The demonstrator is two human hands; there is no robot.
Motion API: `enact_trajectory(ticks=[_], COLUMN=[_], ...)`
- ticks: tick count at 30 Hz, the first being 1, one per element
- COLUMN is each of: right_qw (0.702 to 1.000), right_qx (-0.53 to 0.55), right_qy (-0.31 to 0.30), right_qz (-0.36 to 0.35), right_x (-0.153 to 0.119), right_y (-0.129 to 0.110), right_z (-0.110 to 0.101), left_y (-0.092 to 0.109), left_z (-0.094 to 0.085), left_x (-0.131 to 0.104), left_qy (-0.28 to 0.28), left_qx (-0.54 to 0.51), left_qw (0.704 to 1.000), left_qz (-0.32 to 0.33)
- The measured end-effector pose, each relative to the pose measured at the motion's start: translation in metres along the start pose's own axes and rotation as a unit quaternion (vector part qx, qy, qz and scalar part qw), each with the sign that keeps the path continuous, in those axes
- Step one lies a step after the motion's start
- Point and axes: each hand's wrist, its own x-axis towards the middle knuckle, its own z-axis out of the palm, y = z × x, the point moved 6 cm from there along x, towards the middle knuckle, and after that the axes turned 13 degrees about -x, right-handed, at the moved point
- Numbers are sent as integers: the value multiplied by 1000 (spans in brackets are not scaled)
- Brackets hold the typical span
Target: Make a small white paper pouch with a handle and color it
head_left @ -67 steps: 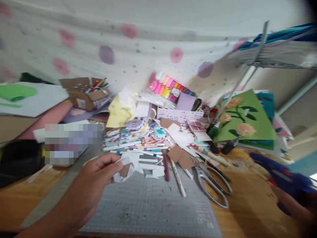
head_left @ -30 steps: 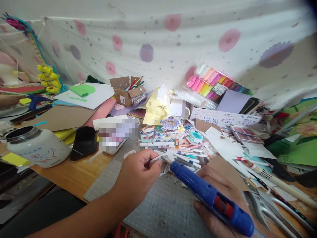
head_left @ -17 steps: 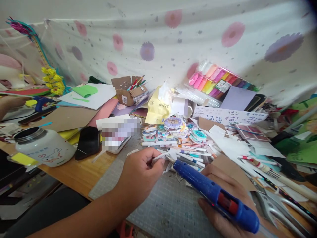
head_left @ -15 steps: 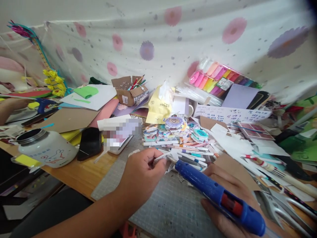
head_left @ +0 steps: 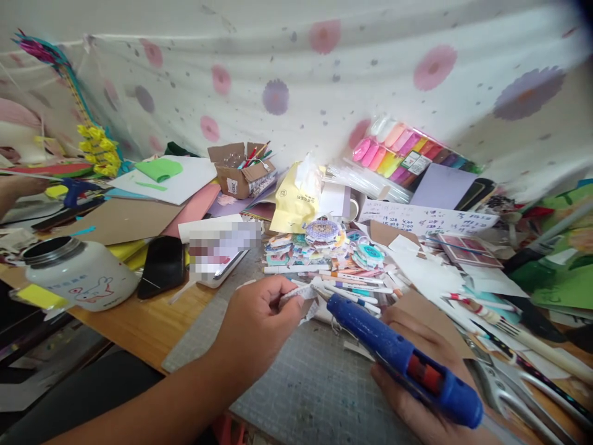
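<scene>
Cluttered table [head_left: 152, 330], flowered curtain [head_left: 241, 127] behind; our left hand [head_left: 265, 318] pinches paper [head_left: 308, 307], our right hand [head_left: 420, 339] grips glue gun [head_left: 393, 352], now brought in close

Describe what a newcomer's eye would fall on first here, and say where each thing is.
Likely first is the blue glue gun in the right hand, pointing toward the small pale-edged piece pinched in the left hand. Next might come the pack of brightly coloured pieces at upper right, by the flower-patterned cloth.
</scene>
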Motion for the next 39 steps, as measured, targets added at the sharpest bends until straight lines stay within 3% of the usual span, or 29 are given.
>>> enact_trajectory(ticks=[5, 8, 15, 30, 39], right_qw=[997, 996, 997, 999, 998], right_qx=[-14, -4, 48, 0, -22], right_qy=[73, 84, 45, 0, 17], right_qz=[-27, -42, -29, -46, -59], right_x=[-1, 0, 2, 0, 3], right_y=[0, 1, 3, -3, -5], right_z=[-1, 2, 3, 4, -2], left_y=[-1, -1, -4, -5, -13], left_z=[-3, -7, -8, -7, -8], left_x=[1, 2, 3, 3, 5], left_qy=[8, 15, 12, 9, 15], left_qx=[-9, -26, -69, -109, -165], left_qw=[1000, 999, 997, 994, 986], left_qz=[-8, -21, -33, -28, -14])
